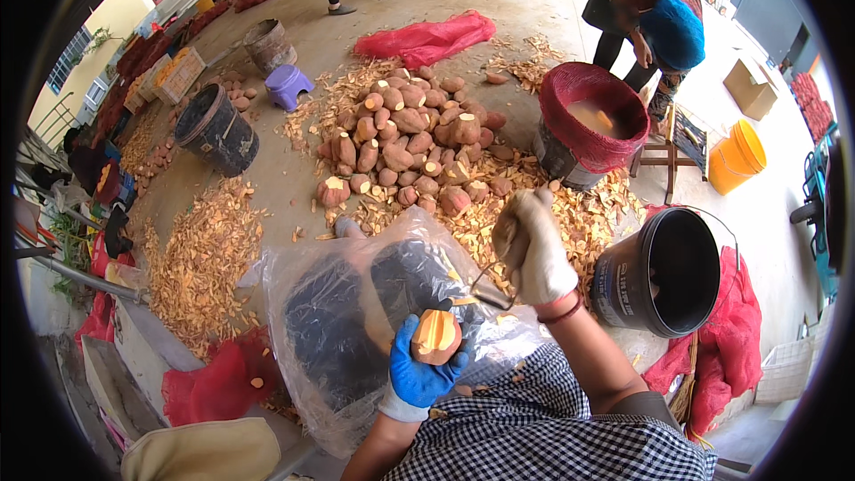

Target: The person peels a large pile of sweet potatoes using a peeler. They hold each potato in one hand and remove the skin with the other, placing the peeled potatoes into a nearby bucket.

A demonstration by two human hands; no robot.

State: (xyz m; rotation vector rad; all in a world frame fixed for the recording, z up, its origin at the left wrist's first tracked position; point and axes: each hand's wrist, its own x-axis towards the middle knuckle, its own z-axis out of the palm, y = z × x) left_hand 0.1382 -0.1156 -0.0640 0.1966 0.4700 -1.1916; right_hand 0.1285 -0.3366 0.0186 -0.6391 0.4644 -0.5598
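Observation:
My left hand [427, 364], in a blue-coated work glove, holds a partly peeled sweet potato [435, 337] over my lap, its orange flesh bared in strips. My right hand [534, 244], in a whitish glove, is closed around a peeler [493, 295], whose metal frame points down toward the sweet potato without a clear sign of contact. A strip of peel hangs near the blade. Clear plastic sheeting [320, 347] covers my legs. Beyond my feet lies a heap of sweet potatoes [411, 127], several with cut ends, among peelings [581, 220].
A black bucket [651, 274] stands at my right, near red mesh sacks [728, 341]. A net-lined bucket [591, 120] with cloudy liquid stands ahead right, beside a bending person and a wooden stool [670, 153]. Another peel pile [204, 260] lies left, below a dark bucket [217, 130].

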